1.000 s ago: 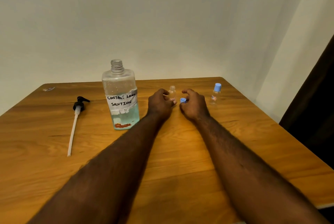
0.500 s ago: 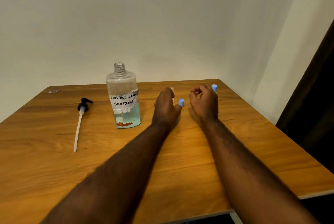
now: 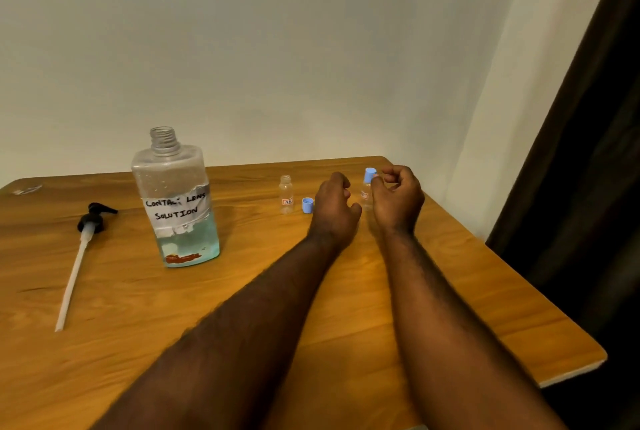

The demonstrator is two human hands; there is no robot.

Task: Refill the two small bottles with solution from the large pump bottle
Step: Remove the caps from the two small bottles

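Note:
The large clear bottle (image 3: 175, 201), labelled "contact lens solution", stands uncapped on the wooden table (image 3: 242, 291) with blue liquid in its lower part. Its black pump head with a long tube (image 3: 90, 221) lies to the left. One small clear bottle (image 3: 286, 195) stands open, its blue cap (image 3: 307, 205) on the table beside it. A second small bottle (image 3: 366, 194) with a blue cap stands between my hands. My right hand (image 3: 398, 201) has curled fingers, the fingertips pinching that cap. My left hand (image 3: 334, 211) is loosely curled just left of this bottle and holds nothing I can see.
A wall runs behind the table and a dark curtain (image 3: 588, 152) hangs at the right. The table's right edge and rounded corner (image 3: 599, 357) lie close to my right forearm. A small clear scrap (image 3: 26, 189) lies at the far left corner.
Both hands moved right, away from the open small bottle and its loose cap, to the capped small bottle. My left hand let go of the open bottle. The camera view shifted.

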